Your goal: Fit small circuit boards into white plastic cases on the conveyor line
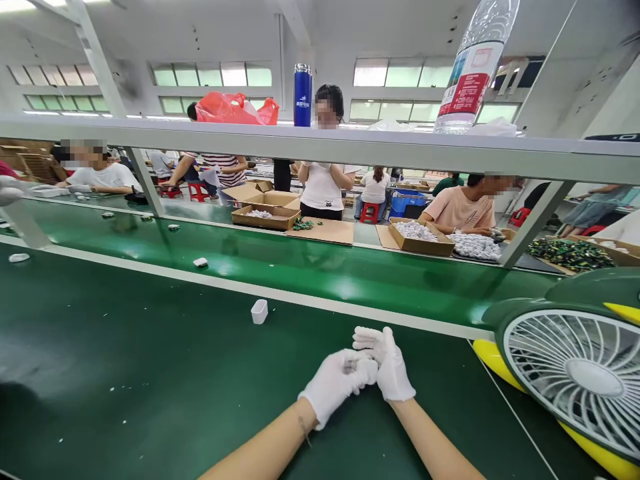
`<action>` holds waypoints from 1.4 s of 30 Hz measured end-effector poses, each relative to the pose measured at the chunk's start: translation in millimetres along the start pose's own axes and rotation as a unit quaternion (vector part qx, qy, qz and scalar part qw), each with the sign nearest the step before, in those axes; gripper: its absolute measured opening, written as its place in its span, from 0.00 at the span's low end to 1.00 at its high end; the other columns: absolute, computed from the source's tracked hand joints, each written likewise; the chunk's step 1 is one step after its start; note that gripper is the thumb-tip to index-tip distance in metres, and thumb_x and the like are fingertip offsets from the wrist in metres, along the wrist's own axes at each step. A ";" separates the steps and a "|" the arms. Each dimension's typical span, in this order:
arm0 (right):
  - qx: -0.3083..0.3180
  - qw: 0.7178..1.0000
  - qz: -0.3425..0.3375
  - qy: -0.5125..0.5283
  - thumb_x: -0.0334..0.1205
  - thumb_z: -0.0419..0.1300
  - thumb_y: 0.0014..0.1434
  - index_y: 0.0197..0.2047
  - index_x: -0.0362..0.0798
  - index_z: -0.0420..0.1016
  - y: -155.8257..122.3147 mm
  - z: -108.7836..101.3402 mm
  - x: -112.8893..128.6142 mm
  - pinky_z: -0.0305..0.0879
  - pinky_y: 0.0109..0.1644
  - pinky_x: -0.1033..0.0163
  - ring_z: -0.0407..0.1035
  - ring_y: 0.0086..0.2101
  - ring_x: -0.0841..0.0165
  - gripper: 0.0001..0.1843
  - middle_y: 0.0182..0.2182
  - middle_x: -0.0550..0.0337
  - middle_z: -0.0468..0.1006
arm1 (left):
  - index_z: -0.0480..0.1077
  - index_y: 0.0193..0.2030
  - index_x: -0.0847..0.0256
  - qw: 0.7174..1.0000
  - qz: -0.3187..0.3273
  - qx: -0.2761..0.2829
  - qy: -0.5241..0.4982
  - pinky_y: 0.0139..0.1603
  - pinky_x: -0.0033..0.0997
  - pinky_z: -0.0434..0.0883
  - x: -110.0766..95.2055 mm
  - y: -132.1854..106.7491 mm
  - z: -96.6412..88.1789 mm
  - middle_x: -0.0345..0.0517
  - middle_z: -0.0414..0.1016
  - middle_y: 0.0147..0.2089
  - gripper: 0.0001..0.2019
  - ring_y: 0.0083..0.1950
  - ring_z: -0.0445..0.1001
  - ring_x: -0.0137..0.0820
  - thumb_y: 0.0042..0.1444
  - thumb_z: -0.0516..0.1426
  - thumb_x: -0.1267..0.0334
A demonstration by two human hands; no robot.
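Observation:
My left hand (334, 387), in a white glove, is held over the green work surface (165, 373) with its fingers curled together. Whatever may be inside its grip cannot be made out against the white glove. My right hand (393, 370), gloved too, meets the left hand's fingertips; its own fingers are stretched out to the left and its thumb points up. A small white plastic cup (259, 312) stands on the surface to the left of both hands.
A green and yellow fan (595, 377) stands at the right. Behind the pale rail runs a green conveyor belt (300, 263) carrying several small white parts (201, 263). A shelf (350, 147) above holds a blue flask (303, 95) and a water bottle (473, 73). Co-workers sit and stand beyond.

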State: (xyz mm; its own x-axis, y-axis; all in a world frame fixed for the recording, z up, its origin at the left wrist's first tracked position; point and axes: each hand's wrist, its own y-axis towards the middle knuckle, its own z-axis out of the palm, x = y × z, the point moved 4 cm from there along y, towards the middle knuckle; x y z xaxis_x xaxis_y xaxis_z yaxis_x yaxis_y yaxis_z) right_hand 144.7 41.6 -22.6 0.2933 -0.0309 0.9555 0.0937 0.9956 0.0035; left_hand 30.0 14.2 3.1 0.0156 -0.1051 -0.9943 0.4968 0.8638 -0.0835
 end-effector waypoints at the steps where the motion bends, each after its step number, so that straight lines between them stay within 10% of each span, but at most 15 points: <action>1: 0.027 1.000 0.001 0.015 0.61 0.38 0.56 0.41 0.44 0.72 -0.4 3.0 1.3 0.63 0.43 0.55 0.68 0.38 0.62 0.33 0.39 0.49 0.74 | 0.66 0.31 0.66 1.000 0.010 0.002 0.007 0.30 0.25 0.59 -4.6 0.6 -4.4 0.44 0.67 0.31 0.12 0.30 0.62 0.25 0.47 0.56 0.58; 7: 0.122 0.988 -0.053 -0.079 0.52 0.49 0.57 0.49 0.50 0.68 -17.4 23.6 8.2 0.58 0.52 0.57 0.66 0.43 0.64 0.22 0.43 0.54 0.73 | 0.65 0.30 0.66 0.999 0.023 0.001 -0.023 0.30 0.24 0.58 -10.3 0.9 -12.3 0.41 0.63 0.27 0.11 0.29 0.60 0.24 0.48 0.55 0.58; 13: 0.086 0.992 -0.012 -0.087 0.57 0.47 0.55 0.40 0.46 0.74 -18.4 20.8 3.4 0.59 0.50 0.57 0.66 0.43 0.61 0.26 0.42 0.52 0.73 | 0.68 0.35 0.67 0.979 -0.024 0.020 -0.202 0.39 0.29 0.63 -3.6 -1.1 -1.3 0.45 0.63 0.32 0.13 0.34 0.63 0.26 0.48 0.57 0.57; 23: 0.154 0.962 0.098 0.204 0.65 0.37 0.53 0.37 0.42 0.75 6.1 14.3 -0.9 0.59 0.49 0.53 0.69 0.40 0.61 0.39 0.37 0.49 0.76 | 0.70 0.30 0.67 0.991 -0.042 0.070 -0.105 0.36 0.27 0.63 -14.6 2.2 4.1 0.45 0.65 0.30 0.10 0.33 0.63 0.27 0.45 0.59 0.61; 27: 0.193 0.972 0.120 0.053 0.66 0.40 0.52 0.35 0.42 0.76 -8.9 23.6 1.0 0.62 0.44 0.55 0.70 0.36 0.62 0.37 0.33 0.49 0.76 | 0.71 0.28 0.67 0.997 -0.029 0.065 -0.010 0.36 0.28 0.62 -1.9 3.6 8.2 0.43 0.67 0.26 0.10 0.31 0.63 0.27 0.44 0.59 0.60; 31: 0.088 0.985 0.010 -0.150 0.62 0.47 0.51 0.31 0.45 0.77 -12.5 16.6 9.3 0.60 0.46 0.56 0.68 0.37 0.62 0.30 0.35 0.51 0.75 | 0.72 0.35 0.67 0.999 -0.028 0.028 0.018 0.38 0.30 0.64 9.7 3.4 11.6 0.44 0.70 0.29 0.14 0.32 0.66 0.30 0.47 0.57 0.57; 34: 0.164 0.985 0.056 -0.025 0.65 0.42 0.51 0.38 0.45 0.75 -6.8 17.5 7.2 0.59 0.49 0.54 0.67 0.41 0.60 0.35 0.39 0.51 0.74 | 0.71 0.34 0.66 0.999 -0.022 0.035 -0.005 0.40 0.31 0.64 9.4 4.4 15.9 0.44 0.70 0.29 0.13 0.34 0.67 0.30 0.48 0.57 0.57; 38: 0.252 0.917 0.173 0.258 0.68 0.32 0.51 0.47 0.42 0.68 -1.8 20.6 7.8 0.63 0.43 0.52 0.67 0.43 0.58 0.44 0.40 0.47 0.73 | 0.69 0.37 0.64 0.998 -0.027 0.032 -0.054 0.40 0.32 0.64 4.7 7.8 14.1 0.43 0.70 0.30 0.11 0.33 0.68 0.29 0.46 0.58 0.63; 42: 0.256 0.900 0.182 0.301 0.68 0.30 0.51 0.47 0.39 0.68 -4.1 21.1 8.9 0.60 0.47 0.50 0.66 0.44 0.56 0.45 0.42 0.45 0.72 | 0.69 0.28 0.66 0.993 -0.022 0.079 -0.086 0.38 0.28 0.64 -7.9 7.1 13.7 0.44 0.68 0.29 0.04 0.32 0.65 0.27 0.45 0.58 0.67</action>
State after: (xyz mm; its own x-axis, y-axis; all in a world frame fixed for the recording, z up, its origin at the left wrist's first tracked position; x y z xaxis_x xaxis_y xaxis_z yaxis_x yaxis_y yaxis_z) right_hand 126.8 39.1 -7.9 0.6932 0.4160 0.5886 -0.5181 0.8553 0.0057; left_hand 45.2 14.4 11.2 0.1324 -0.2345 -0.9631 0.6301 0.7700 -0.1009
